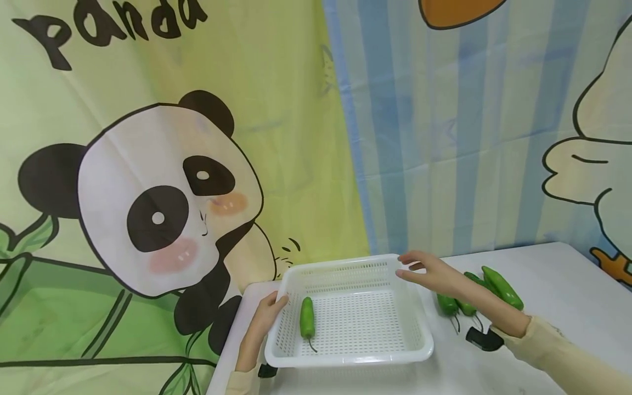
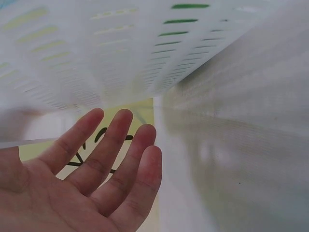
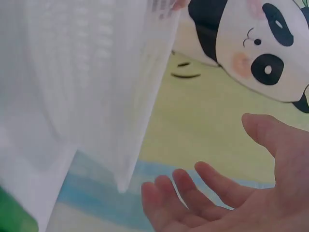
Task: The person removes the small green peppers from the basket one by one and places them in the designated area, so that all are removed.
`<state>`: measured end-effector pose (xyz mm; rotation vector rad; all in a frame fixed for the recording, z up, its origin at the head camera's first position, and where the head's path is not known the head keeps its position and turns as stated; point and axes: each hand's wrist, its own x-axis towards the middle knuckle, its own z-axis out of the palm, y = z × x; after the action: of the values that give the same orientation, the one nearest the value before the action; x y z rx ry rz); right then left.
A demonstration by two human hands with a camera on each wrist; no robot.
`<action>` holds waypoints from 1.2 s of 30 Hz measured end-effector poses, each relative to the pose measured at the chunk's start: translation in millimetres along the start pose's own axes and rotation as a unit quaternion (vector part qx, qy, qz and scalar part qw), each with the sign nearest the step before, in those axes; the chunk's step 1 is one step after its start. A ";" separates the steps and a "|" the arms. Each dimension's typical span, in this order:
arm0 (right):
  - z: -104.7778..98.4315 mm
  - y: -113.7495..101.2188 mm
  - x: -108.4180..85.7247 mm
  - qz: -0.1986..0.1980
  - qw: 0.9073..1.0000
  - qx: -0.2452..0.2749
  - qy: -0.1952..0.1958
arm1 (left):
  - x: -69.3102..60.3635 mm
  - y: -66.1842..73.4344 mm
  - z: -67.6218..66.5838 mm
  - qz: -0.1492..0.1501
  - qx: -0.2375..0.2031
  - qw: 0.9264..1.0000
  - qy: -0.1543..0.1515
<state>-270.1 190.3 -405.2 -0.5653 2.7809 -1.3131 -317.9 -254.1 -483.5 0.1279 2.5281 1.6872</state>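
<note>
A white plastic basket [image 1: 355, 359] with slotted walls sits on the table, one green chili pepper [image 1: 307, 318] lying at its left inside. My left hand [image 1: 266, 315] is at the left rim, thumb over the edge; in the left wrist view its fingers [image 2: 120, 159] stretch loosely along the outside wall. Whether they press on the wall I cannot tell. Beside the far right corner is my right hand [image 1: 427, 271], fingers spread and loosely bent. The right wrist view shows this hand [image 3: 217, 198] apart from the basket, holding nothing.
Several green chili peppers [image 1: 502, 288] lie on the white table [image 1: 558, 285] right of the basket, partly behind my right forearm. A curtain [image 1: 296, 137] with a panda print hangs behind the table.
</note>
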 end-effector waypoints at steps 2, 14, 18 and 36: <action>6.4 -6.0 6.1 0.000 0.999 0.025 -0.026 | -6.6 8.9 -1.4 0.002 0.000 1.000 -0.002; 45.2 -36.7 45.2 0.026 0.982 0.112 -0.149 | 9.5 -17.2 -1.6 0.008 0.004 1.000 0.007; 57.7 -41.3 56.5 0.049 0.963 0.177 -0.197 | 9.8 -17.8 -1.0 0.008 0.007 1.000 0.006; 116.5 -36.3 106.3 0.176 0.906 0.247 -0.294 | 12.4 -21.9 -0.7 0.011 0.029 0.999 0.029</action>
<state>-338.8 47.6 -438.7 -0.3269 1.8637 -1.3901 -330.6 -261.6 -503.9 0.1127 2.6270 1.6491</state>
